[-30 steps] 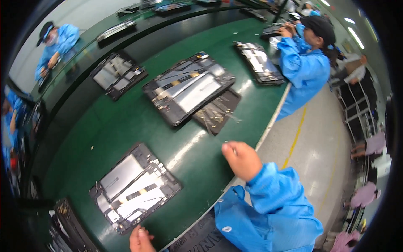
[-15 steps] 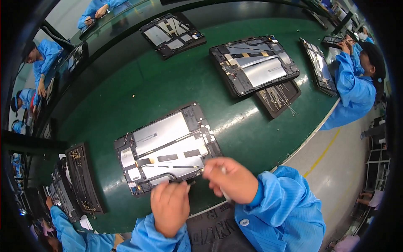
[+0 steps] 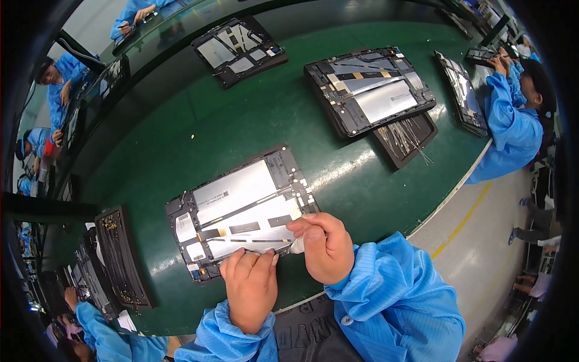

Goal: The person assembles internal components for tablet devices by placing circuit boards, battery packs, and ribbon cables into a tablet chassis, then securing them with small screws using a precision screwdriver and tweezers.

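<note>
An opened tablet lies in front of me, its silver battery plates, dark strips and thin cables exposed. My left hand is at its near edge, fingers bent and close together with the thumb beside them. Whatever lies under those fingertips is hidden. My right hand is closed over the tablet's near right corner. A small whitish piece shows below its fingers, pointing toward the left fingertips; its kind is unclear.
Another opened tablet rests partly over a dark tray of thin wires at the right. A further tablet lies at the back. On the left stands a black tray with small gold-coloured parts. Co-workers in blue sit around the green table.
My right hand has come down and left onto the tablet's near right corner, turning as it moved. My left hand has shifted slightly up and right along the near edge.
</note>
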`<control>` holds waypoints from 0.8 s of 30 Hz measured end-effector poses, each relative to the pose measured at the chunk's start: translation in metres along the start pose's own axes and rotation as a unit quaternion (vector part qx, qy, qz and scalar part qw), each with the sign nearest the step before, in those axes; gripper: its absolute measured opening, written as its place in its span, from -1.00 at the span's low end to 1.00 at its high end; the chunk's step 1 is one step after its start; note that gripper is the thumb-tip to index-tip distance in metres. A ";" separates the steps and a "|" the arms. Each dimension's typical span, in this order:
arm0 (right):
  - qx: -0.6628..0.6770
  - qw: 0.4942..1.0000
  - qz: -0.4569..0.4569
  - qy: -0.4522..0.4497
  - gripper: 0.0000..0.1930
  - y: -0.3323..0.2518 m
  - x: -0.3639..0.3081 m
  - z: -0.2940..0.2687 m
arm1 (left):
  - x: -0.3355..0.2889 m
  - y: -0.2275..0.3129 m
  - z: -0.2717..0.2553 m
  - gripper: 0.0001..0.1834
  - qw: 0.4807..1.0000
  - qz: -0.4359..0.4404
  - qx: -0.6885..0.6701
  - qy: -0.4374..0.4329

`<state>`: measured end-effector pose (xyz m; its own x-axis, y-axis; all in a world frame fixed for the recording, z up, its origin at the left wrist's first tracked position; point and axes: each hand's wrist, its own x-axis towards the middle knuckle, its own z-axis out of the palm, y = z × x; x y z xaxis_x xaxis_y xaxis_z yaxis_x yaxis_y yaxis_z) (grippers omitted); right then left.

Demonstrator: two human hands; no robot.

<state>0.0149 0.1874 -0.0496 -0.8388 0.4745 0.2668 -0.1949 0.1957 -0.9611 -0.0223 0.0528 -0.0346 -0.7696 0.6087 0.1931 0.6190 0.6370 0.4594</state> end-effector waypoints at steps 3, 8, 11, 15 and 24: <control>0.020 1.000 -0.007 0.019 -0.79 0.001 0.000 0.002 | 0.000 -0.002 0.002 -0.89 1.000 0.020 0.012 0.021; 0.001 1.000 -0.028 0.015 -0.86 0.004 -0.002 0.004 | 0.000 -0.002 0.002 -0.87 0.999 0.030 0.012 0.024; -0.127 0.985 -0.055 -0.104 -0.84 -0.007 0.010 -0.003 | -0.006 -0.005 0.002 -0.80 1.000 -0.003 0.018 -0.020; -0.217 0.928 -0.214 -0.215 -0.84 -0.017 0.017 0.006 | -0.007 -0.007 -0.004 -0.81 0.998 -0.016 -0.009 -0.067; -0.051 0.962 0.252 -0.093 -0.63 -0.016 0.044 -0.028 | -0.013 -0.073 -0.046 -0.68 0.942 -0.200 0.149 0.226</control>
<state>-0.0043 0.2294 -0.0200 -0.8917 0.3717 -0.2583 0.3036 0.0681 -0.9504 -0.0644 -0.0230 -0.0306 -0.8971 0.0702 0.4362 0.2293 0.9179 0.3239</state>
